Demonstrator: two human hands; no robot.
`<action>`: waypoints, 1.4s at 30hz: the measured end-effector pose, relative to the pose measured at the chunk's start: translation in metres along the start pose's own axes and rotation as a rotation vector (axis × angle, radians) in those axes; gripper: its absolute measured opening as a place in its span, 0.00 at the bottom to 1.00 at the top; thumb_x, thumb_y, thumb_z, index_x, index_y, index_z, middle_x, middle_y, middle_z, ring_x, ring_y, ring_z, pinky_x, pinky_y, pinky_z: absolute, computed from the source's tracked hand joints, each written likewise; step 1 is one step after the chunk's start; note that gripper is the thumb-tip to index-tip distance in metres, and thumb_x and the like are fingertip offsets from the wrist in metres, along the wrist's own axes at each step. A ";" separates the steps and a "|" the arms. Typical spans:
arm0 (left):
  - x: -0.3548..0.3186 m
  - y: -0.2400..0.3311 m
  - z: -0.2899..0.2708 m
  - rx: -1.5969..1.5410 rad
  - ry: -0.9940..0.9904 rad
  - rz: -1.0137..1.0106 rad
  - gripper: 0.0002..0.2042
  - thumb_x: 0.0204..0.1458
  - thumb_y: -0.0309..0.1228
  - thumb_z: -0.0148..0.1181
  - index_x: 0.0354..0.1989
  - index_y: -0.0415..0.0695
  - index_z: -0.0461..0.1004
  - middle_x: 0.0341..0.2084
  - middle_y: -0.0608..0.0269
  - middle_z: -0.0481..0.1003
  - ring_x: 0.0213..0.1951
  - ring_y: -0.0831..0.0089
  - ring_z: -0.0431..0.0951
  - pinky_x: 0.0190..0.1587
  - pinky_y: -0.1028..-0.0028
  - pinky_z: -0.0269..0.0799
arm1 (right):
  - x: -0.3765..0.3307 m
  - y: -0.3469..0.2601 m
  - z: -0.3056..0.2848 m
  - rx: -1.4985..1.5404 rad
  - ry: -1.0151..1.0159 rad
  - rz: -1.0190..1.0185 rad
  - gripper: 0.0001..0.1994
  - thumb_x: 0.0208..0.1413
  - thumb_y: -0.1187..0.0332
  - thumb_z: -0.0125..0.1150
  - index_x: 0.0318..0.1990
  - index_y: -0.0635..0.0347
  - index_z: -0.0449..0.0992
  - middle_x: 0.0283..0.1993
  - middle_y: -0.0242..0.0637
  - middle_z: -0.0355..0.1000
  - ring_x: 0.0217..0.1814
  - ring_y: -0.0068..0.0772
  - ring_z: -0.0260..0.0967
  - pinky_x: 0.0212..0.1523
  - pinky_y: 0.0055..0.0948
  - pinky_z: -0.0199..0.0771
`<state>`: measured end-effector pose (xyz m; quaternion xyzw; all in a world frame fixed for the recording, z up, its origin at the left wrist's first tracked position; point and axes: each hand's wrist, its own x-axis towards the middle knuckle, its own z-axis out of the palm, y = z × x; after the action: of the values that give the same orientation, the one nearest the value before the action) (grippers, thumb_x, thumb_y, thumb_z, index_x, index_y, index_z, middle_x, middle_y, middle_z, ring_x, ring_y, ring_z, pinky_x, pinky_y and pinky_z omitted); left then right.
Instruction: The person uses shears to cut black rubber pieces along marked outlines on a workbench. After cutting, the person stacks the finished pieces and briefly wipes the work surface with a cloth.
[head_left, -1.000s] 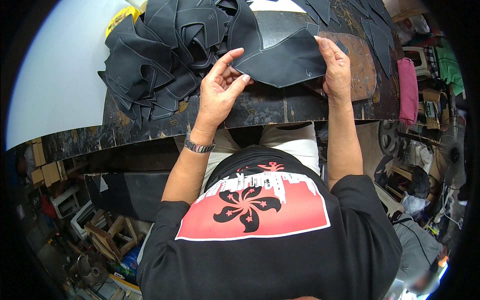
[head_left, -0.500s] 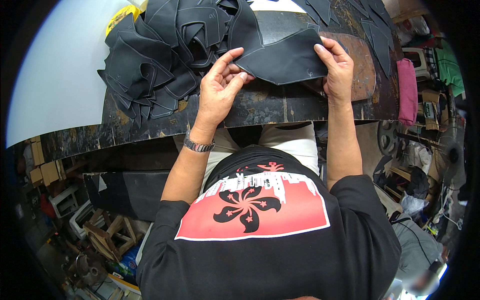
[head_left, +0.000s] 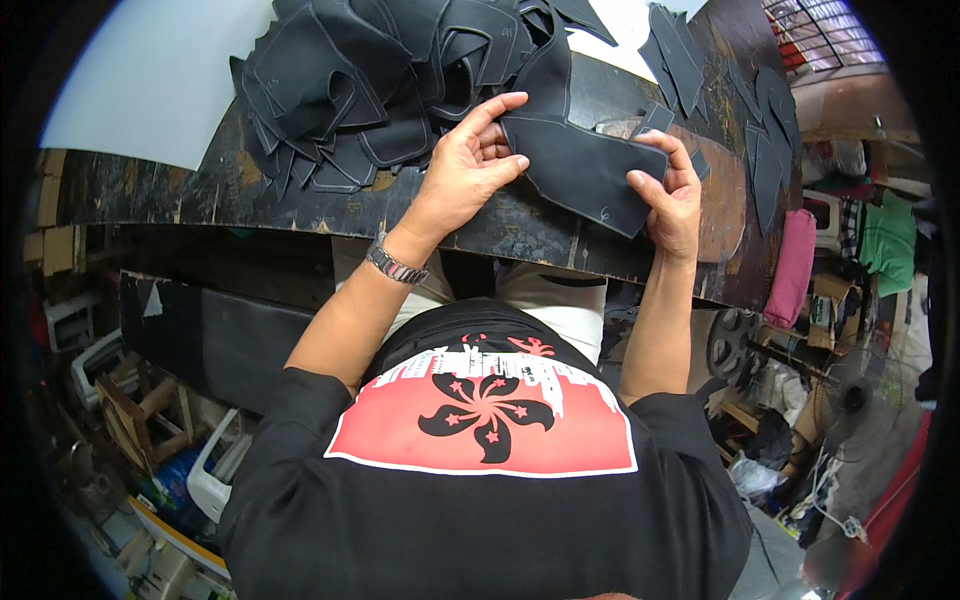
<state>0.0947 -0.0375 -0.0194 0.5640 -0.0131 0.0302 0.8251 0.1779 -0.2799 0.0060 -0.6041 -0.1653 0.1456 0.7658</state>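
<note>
A flat black cut piece (head_left: 585,172) with a pale line along its edges, leather-like in look, stretches between my hands above the front of the dark table. At its left end my left hand (head_left: 472,165) pinches the edge between thumb and fingers. My right hand (head_left: 668,200) has the other end, its thumb on top and its fingers partly hidden behind. Just left of my left hand lies a heap of similar black pieces (head_left: 335,90), curved and overlapping. A small black piece (head_left: 655,120) lies beyond my right hand.
The worn dark table (head_left: 410,215) has a brown board (head_left: 725,200) on its right. More black pieces (head_left: 765,165) lie at the far right. A white sheet (head_left: 140,80) covers the left. A pink roll (head_left: 791,268) is at the right edge; a dark bench (head_left: 215,330) stands below left.
The view has shifted, so the table appears turned. The held piece now slopes down to the right, with my right hand lower; both hands keep hold of it.
</note>
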 end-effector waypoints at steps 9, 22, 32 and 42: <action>-0.003 0.005 0.005 0.093 -0.111 -0.051 0.41 0.49 0.16 0.60 0.72 0.49 0.48 0.48 0.57 0.74 0.44 0.76 0.77 0.50 0.77 0.73 | 0.002 0.005 -0.003 -0.101 0.042 -0.048 0.18 0.50 0.82 0.65 0.50 0.65 0.73 0.48 0.32 0.71 0.48 0.19 0.68 0.49 0.19 0.71; -0.004 0.002 0.007 0.096 -0.030 0.012 0.45 0.48 0.14 0.58 0.74 0.51 0.42 0.38 0.63 0.73 0.37 0.80 0.73 0.41 0.80 0.74 | -0.017 0.004 0.029 -0.145 0.086 -0.139 0.28 0.49 0.83 0.64 0.60 0.66 0.66 0.57 0.37 0.67 0.53 0.25 0.70 0.55 0.24 0.70; -0.003 0.003 0.006 0.153 -0.063 -0.006 0.39 0.50 0.14 0.55 0.72 0.49 0.51 0.36 0.64 0.73 0.38 0.81 0.74 0.43 0.82 0.74 | -0.033 -0.004 0.026 0.074 0.067 0.445 0.25 0.50 0.75 0.67 0.57 0.70 0.71 0.49 0.40 0.75 0.50 0.29 0.73 0.52 0.27 0.74; -0.006 0.005 0.010 0.243 -0.001 0.013 0.41 0.48 0.14 0.56 0.72 0.51 0.50 0.30 0.69 0.69 0.32 0.85 0.71 0.39 0.84 0.72 | -0.040 0.005 0.027 -0.094 0.046 0.313 0.18 0.51 0.76 0.64 0.50 0.71 0.75 0.44 0.38 0.77 0.42 0.26 0.74 0.48 0.25 0.72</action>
<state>0.0882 -0.0449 -0.0119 0.6598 -0.0133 0.0365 0.7505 0.1296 -0.2719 0.0038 -0.6607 -0.0580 0.2414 0.7084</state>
